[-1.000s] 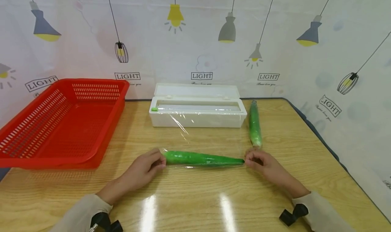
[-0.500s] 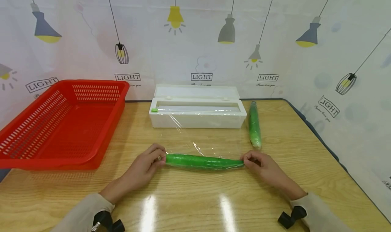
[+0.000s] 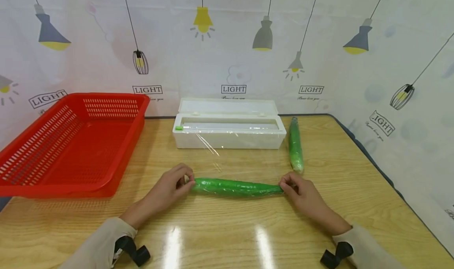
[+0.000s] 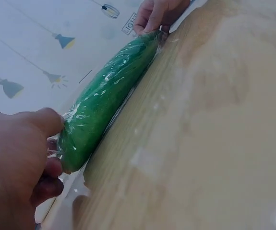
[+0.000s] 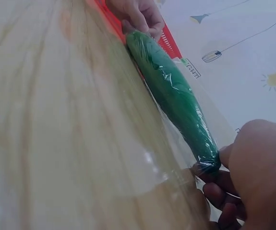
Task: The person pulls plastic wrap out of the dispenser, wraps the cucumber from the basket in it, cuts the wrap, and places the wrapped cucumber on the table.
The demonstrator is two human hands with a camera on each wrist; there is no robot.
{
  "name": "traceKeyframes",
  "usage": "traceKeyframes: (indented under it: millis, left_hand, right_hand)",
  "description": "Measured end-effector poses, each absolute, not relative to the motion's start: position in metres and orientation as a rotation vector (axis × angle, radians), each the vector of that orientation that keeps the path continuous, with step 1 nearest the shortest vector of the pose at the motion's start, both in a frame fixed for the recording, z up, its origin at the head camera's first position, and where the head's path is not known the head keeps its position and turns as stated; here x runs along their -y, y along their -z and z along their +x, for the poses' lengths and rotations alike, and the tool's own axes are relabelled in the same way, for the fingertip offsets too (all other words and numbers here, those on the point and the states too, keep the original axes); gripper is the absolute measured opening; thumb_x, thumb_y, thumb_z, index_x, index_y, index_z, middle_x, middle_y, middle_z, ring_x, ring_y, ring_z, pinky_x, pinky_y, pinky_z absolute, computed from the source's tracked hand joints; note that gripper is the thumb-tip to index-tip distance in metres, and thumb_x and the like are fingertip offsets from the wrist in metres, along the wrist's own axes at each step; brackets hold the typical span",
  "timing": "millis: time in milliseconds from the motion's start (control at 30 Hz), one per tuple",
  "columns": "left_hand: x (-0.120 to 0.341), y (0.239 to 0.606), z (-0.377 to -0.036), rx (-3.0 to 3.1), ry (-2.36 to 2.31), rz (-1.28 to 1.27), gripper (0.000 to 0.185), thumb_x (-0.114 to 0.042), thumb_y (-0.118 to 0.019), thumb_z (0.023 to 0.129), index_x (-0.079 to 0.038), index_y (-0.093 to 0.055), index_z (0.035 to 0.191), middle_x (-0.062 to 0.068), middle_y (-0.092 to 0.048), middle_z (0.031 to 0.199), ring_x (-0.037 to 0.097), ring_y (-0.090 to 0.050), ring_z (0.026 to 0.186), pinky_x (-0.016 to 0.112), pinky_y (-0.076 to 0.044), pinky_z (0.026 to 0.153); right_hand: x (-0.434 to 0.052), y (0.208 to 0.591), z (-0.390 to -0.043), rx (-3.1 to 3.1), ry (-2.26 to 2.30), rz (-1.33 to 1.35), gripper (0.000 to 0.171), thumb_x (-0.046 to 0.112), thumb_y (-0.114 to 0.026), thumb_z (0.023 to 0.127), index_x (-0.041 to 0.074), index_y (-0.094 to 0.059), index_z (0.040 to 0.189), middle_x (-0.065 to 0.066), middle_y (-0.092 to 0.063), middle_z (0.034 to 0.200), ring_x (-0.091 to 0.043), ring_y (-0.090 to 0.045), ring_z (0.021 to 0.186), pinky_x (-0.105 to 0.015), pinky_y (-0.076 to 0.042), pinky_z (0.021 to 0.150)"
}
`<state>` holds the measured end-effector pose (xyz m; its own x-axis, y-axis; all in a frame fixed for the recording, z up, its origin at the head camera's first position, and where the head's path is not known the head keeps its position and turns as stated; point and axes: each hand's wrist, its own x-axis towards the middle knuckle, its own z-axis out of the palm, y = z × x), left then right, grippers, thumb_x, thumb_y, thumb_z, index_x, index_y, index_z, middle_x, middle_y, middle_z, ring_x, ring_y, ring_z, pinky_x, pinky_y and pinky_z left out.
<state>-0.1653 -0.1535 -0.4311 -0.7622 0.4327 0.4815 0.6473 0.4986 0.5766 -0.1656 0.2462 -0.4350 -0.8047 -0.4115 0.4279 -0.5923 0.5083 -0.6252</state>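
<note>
Pinching the left tip of the long green cucumber sheathed in clear cling film [image 3: 235, 186], the left hand [image 3: 169, 189] curls its fingers round that end on the wooden table [image 3: 220, 237]. The right hand [image 3: 302, 192] pinches the opposite tip likewise. The cucumber looks firm but light, its film slick, so the tapered ends seem the surest places to hold.

Red basket [image 3: 71, 143]; second wrapped cucumber [image 3: 295, 145]

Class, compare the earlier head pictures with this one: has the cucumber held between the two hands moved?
Yes. The cucumber has rolled slightly away from the person, toward the white wrap dispenser, which stays put.
</note>
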Motion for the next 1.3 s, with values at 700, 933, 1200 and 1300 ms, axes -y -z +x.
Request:
traceKeyframes:
  millis: [700,933,1200,1300]
  left_hand:
    - [0.15,0.439,-0.173,2.445,0.997,-0.857,0.02,-0.006,-0.063,0.092,-0.019,-0.069,0.105,-0.009,-0.053,0.088,0.008,-0.05,0.074,0.026,-0.044,0.064]
    - [0.146,0.441,-0.174,2.463,0.994,-0.811,0.021,-0.004,-0.061,0.093,-0.018,-0.069,0.105,-0.009,-0.053,0.087,0.008,-0.05,0.075,0.028,-0.045,0.066]
    - [0.141,0.438,-0.175,2.531,0.982,-0.72,0.024,0.0,-0.057,0.092,-0.019,-0.069,0.102,-0.007,-0.054,0.087,0.012,-0.05,0.074,0.031,-0.045,0.067]
    - [0.14,0.437,-0.176,2.56,0.98,-0.68,0.029,0.002,-0.055,0.089,-0.02,-0.068,0.102,-0.007,-0.053,0.086,0.013,-0.048,0.072,0.031,-0.042,0.065]
  right_hand:
    - [-0.247,0.439,-0.171,2.463,-1.264,0.85,0.034,-0.015,-0.058,0.087,0.015,-0.074,0.092,-0.001,-0.067,0.1,-0.014,-0.06,0.096,-0.02,-0.047,0.078]
    - [-0.256,0.439,-0.174,2.547,-1.296,0.849,0.031,-0.007,-0.062,0.088,0.02,-0.076,0.098,0.002,-0.066,0.107,-0.012,-0.06,0.1,-0.024,-0.049,0.079]
    - [-0.258,0.439,-0.176,2.534,-1.233,0.945,0.025,0.012,-0.079,0.078,0.019,-0.074,0.102,0.003,-0.064,0.104,-0.011,-0.056,0.071,-0.024,-0.046,0.057]
    - [-0.254,0.44,-0.177,2.546,-1.22,0.918,0.028,0.019,-0.082,0.076,0.022,-0.071,0.101,0.007,-0.063,0.098,-0.011,-0.055,0.07,-0.024,-0.046,0.057]
